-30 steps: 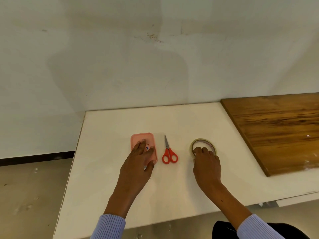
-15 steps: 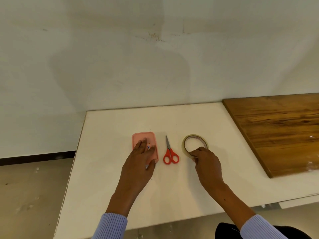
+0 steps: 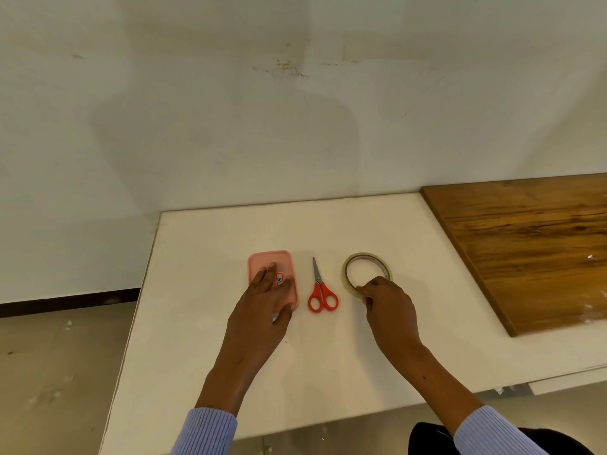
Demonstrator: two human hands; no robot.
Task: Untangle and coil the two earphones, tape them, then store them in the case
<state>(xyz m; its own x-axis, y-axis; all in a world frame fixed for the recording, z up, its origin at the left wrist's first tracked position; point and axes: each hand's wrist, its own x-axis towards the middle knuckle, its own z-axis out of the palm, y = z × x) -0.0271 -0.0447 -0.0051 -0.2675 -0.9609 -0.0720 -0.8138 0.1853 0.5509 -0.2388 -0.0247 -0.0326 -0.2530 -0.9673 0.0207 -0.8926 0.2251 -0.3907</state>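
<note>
A pink rectangular case (image 3: pixel 270 261) with its lid shut lies flat on the white table (image 3: pixel 203 316). My left hand (image 3: pixel 262 316) rests on top of it with straight fingers. To its right lie red-handled scissors (image 3: pixel 321 290), blades pointing away from me. Further right a roll of clear tape (image 3: pixel 365 261) lies flat. My right hand (image 3: pixel 387 307) pinches the near rim of the roll. No earphones are in view.
A brown wooden board (image 3: pixel 532 244) covers the table's right part. A pale wall rises behind the table. The table's left edge drops to a bare floor (image 3: pixel 59 372).
My right hand slid the tape roll a little left toward the scissors and drew back to the roll's near rim. My left hand stayed on the case.
</note>
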